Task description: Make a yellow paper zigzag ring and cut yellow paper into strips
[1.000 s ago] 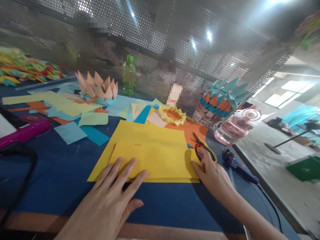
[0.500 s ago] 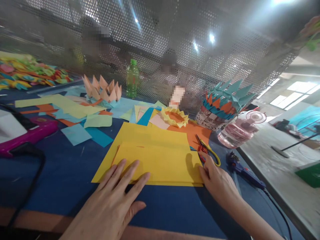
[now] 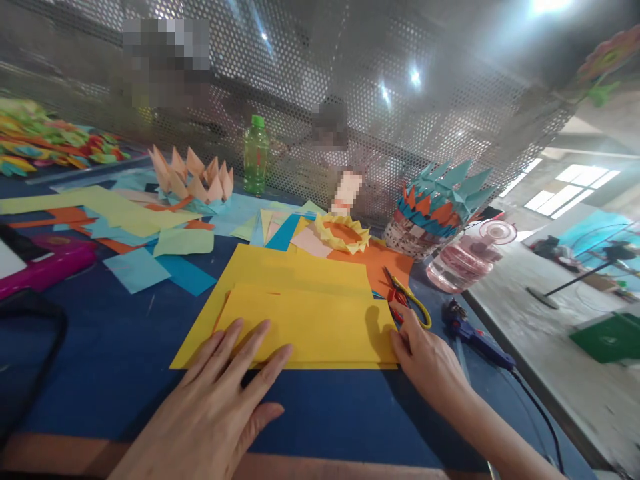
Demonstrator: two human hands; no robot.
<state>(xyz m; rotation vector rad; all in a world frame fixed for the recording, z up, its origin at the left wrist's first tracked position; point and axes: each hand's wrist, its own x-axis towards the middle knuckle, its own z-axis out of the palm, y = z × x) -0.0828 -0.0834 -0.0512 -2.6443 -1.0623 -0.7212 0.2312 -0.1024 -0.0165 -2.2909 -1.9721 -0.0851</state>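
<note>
Folded yellow paper (image 3: 310,327) lies on a larger yellow sheet (image 3: 295,263) on the blue tabletop. My left hand (image 3: 210,393) rests flat on the lower left of the folded paper, fingers spread. At the paper's right edge, my right hand (image 3: 425,347) is closed, with its thumb and bent fingers against the edge; the fingertips are partly hidden. Just beyond that hand are scissors (image 3: 417,308) with yellow and red handles. To its right lies a dark blue glue gun (image 3: 480,343) with a cable.
Paper scraps (image 3: 135,267) spread across the left, near a magenta glue gun (image 3: 55,263). Behind stand a peach paper crown (image 3: 193,183), green bottle (image 3: 255,160), yellow paper ring (image 3: 320,230), teal-and-orange paper piece (image 3: 430,213) and pink bottle (image 3: 463,263). Perforated metal (image 3: 300,80) rises behind.
The view has shifted slightly, so things appear a little farther left. Both hands keep their places on the yellow paper.
</note>
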